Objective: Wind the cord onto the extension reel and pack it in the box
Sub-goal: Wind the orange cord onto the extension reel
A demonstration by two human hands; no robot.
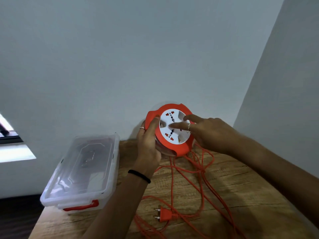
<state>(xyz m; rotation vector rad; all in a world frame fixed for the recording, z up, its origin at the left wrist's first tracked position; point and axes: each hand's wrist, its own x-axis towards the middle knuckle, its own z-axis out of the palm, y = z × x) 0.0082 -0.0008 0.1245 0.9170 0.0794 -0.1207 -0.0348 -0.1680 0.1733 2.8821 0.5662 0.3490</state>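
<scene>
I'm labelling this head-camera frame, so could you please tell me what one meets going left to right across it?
Clear plastic box → left hand → orange extension reel → right hand. The loose cord and plug spread beneath several of these, so I left them out.

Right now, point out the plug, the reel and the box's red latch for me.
plug (165, 215): head view, on its orange body, lying on the table.
extension reel (172, 130): head view, on the white socket face.
red latch (81, 207): head view, on the clear box's near end.
</scene>
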